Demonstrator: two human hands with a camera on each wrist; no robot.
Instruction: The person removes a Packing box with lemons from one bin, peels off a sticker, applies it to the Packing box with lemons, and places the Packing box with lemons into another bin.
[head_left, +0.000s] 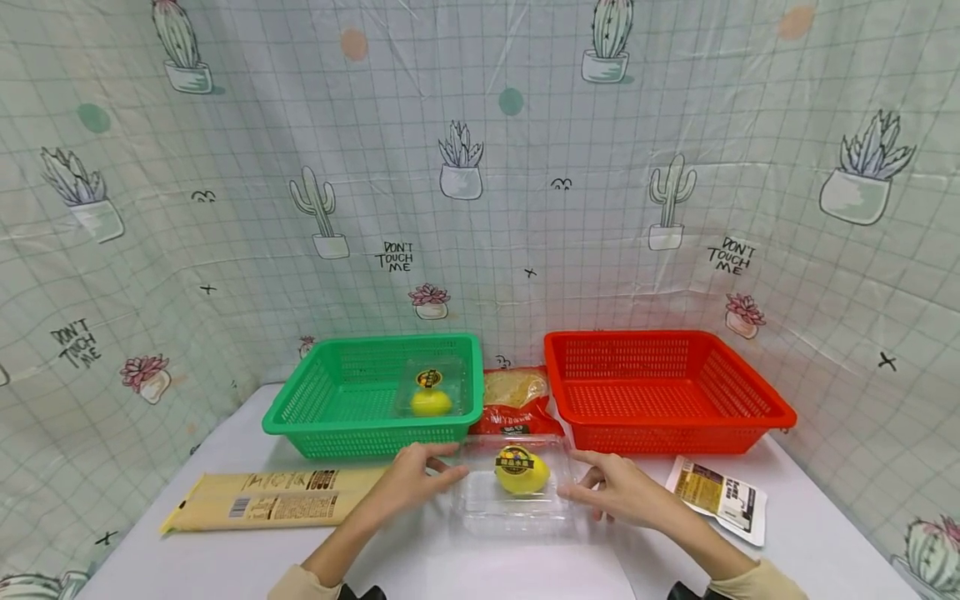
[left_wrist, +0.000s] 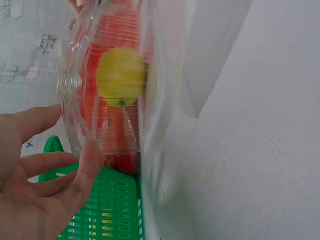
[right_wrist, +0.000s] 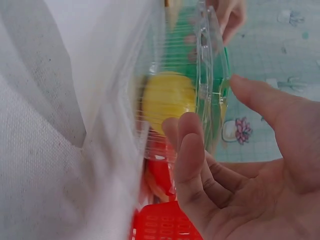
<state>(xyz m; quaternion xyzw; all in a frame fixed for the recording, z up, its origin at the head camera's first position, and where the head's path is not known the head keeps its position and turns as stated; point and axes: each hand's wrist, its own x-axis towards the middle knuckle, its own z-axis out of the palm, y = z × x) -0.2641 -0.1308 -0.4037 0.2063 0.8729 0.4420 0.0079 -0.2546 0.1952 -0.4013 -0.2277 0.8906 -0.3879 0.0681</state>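
A clear plastic clamshell box (head_left: 517, 521) with a yellow lemon-like fruit (head_left: 522, 477) inside stands at the middle front, a black-and-gold label (head_left: 514, 460) on its lid. My left hand (head_left: 418, 481) is at its left side; in the left wrist view, the thumb and fingers are apart, at the box's rim (left_wrist: 75, 80). On the opposite side, my right hand (head_left: 618, 487) has its thumb near the lid's edge and its loosely bent fingers (right_wrist: 190, 155) beside the wall. Exact contact there is hard to tell.
Behind stand a green basket (head_left: 300, 417) holding a similar box (head_left: 450, 375) and a red basket (head_left: 667, 437). Between them lies a red food packet (head_left: 517, 414). A long beige packet (head_left: 262, 500) lies left, a white-and-brown pouch (head_left: 723, 497) right. A patterned curtain (head_left: 510, 208) hangs behind.
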